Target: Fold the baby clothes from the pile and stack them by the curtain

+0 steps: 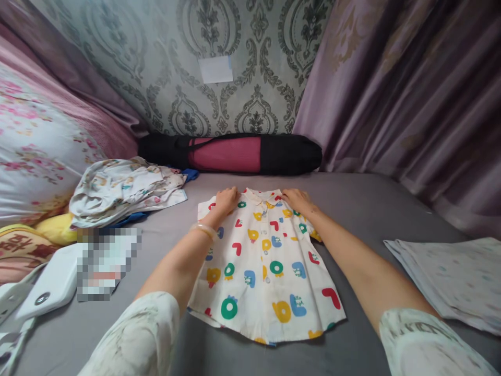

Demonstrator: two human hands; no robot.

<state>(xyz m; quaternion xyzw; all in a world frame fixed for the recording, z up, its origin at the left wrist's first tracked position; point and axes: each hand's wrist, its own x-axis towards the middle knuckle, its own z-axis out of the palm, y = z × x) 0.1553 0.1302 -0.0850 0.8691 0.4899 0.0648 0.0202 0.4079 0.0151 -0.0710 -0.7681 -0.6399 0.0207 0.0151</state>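
Note:
A small short-sleeved button-up shirt (pixel 256 261), cream with red, green, yellow and blue letter prints, lies front side up and spread flat on the grey bed sheet (pixel 344 203). Its collar points away from me and its curved hem is nearest. At the left shoulder, beside the collar, my left hand (pixel 228 200) is closed on the fabric. My right hand (pixel 296 201) grips the other shoulder, and its forearm partly covers the sleeve on that side. The fingertips of both hands are partly hidden.
A black and pink long bag (pixel 225 154) lies along the wall. Crumpled clothes (pixel 127 190), a floral pillow (pixel 35 136), a white device (pixel 52 282) with a cable and a blurred item (pixel 107 263) are at left. Folded cloth (pixel 457 277) lies at right, below a purple curtain (pixel 391 94).

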